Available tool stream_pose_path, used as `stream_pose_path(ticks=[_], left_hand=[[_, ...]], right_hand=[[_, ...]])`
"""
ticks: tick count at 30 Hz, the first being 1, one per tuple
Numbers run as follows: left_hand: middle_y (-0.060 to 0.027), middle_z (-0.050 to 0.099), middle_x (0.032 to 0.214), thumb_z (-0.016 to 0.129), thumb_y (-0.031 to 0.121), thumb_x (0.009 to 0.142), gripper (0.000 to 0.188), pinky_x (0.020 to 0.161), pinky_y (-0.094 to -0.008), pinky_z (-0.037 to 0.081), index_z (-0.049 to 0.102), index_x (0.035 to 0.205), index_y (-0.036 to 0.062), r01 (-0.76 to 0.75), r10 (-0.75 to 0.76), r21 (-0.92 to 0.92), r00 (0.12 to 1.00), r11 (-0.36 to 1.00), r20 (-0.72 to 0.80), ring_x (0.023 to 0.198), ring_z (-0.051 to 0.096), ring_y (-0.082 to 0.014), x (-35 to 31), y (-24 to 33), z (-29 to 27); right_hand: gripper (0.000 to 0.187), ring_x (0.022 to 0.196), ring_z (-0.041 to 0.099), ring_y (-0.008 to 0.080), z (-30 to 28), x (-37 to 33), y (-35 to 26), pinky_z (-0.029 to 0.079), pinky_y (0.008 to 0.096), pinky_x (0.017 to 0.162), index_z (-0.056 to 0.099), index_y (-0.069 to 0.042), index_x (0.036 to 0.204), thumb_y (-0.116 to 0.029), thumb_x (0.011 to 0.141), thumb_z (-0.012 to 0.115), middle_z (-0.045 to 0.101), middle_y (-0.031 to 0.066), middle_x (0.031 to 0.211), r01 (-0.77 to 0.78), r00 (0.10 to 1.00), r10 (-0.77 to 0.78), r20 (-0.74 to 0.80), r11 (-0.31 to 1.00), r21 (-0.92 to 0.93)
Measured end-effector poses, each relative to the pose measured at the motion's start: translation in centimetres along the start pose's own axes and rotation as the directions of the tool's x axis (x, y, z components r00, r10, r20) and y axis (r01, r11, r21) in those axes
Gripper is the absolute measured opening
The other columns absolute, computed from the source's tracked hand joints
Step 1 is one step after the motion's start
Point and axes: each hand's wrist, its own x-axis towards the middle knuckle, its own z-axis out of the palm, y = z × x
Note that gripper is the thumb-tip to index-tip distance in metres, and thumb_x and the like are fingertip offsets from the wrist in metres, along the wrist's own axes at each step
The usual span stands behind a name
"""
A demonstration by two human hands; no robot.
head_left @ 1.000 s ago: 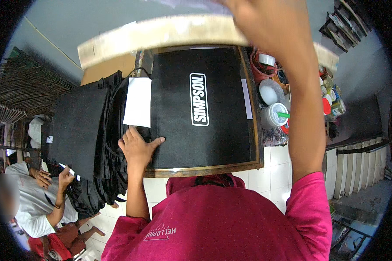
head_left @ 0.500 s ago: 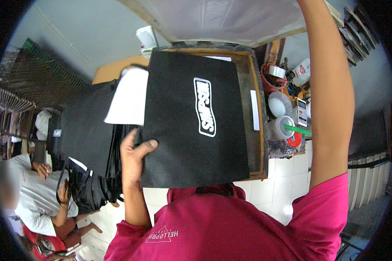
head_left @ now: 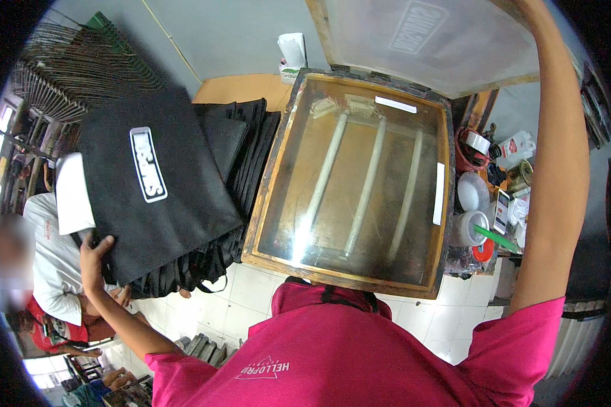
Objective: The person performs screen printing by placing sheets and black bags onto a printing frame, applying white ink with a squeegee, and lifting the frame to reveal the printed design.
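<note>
My left hand (head_left: 95, 258) grips the near-left corner of a flat black bag (head_left: 183, 210), thumb on top and fingers partly hidden beneath. A white-bordered print sits on the bag's face. A white sheet (head_left: 75, 193) sticks out from the bag's left side, just above my hand. The bag is over a pile of black bags (head_left: 251, 163) at the left. My right arm (head_left: 557, 156) stretches up beside the raised printing screen (head_left: 461, 54); the hand itself is beyond the picture's edge.
A wood-framed glass-topped box (head_left: 346, 281) with tubes inside stands in front of me. Tubs (head_left: 472, 227), a green stick (head_left: 495, 239) and a phone (head_left: 501, 210) crowd the right-hand shelf. A seated person (head_left: 47, 258) is at the left. A wire rack (head_left: 68, 68) stands behind.
My left hand has carried the printed black bag and the white sheet leftward off the glass top, onto the pile side. The glass is now uncovered. The screen stays raised.
</note>
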Motion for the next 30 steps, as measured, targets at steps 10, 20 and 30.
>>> stream_pose_path(ticks=[10, 20, 30], left_hand=[[-0.0310, 0.038, 0.156, 0.084, 0.039, 0.080, 0.097, 0.122, -0.0528, 0.024, 0.036, 0.152, -0.0047, -0.414, 0.464, 0.673, 0.878, 0.613, 0.118, 0.148, 0.034, -0.0436, 7.7, 4.0, 28.5], [-0.0293, 0.039, 0.157, 0.053, 0.017, 0.100, 0.055, 0.124, -0.0566, 0.018, 0.044, 0.148, -0.0074, -0.479, 0.436, 0.372, 0.878, 0.795, 0.199, 0.151, 0.029, -0.0420, 10.5, 4.3, 36.8], [-0.0167, 0.021, 0.169, 0.051, 0.020, 0.105, 0.055, 0.126, -0.0521, -0.004, 0.039, 0.155, 0.0009, -0.640, 0.438, -0.133, 0.345, 0.757, 0.830, 0.159, 0.010, -0.0269, -16.5, 2.3, 42.2]], right_hand=[[0.029, 0.083, 0.068, 0.0273, 1.1, 0.3, -0.9, 0.052, 0.0392, 0.080, 0.072, 0.005, 0.100, -0.015, 0.079, 0.075, 0.074, 0.0204, 0.091, 0.005, 1.000, -0.006, 0.010, 0.999, 0.053], [0.034, 0.086, 0.071, 0.0336, -1.1, -1.0, -1.0, 0.053, 0.0423, 0.081, 0.073, 0.005, 0.099, -0.021, 0.078, 0.076, 0.074, 0.0259, 0.093, -0.084, 0.996, 0.086, 0.014, 0.990, -0.113], [0.034, 0.086, 0.071, 0.0291, -0.5, 1.5, 2.1, 0.053, 0.0418, 0.082, 0.075, 0.003, 0.105, -0.021, 0.080, 0.073, 0.075, 0.0233, 0.093, -0.038, 0.998, 0.041, 0.043, 0.996, -0.081]])
